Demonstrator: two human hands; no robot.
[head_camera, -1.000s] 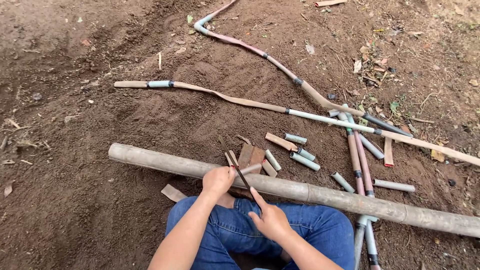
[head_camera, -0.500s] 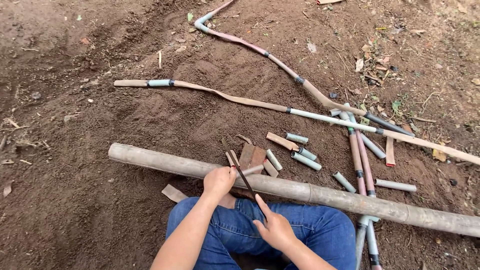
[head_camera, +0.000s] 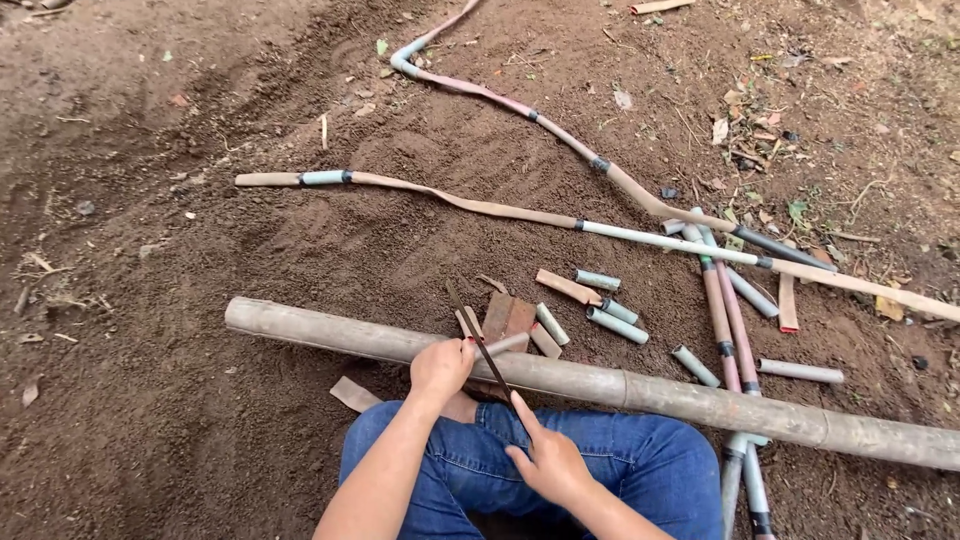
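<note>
Blade (head_camera: 480, 345) is thin and dark, slanting over the pole (head_camera: 620, 385) on the soil, just before the knees. Right hand (head_camera: 550, 462) is closed on its handle end; left hand (head_camera: 442, 365) pins a small piece (head_camera: 505, 344) on the pole, fingers beside the edge. A slip likely cuts them; the round pole may roll.
</note>
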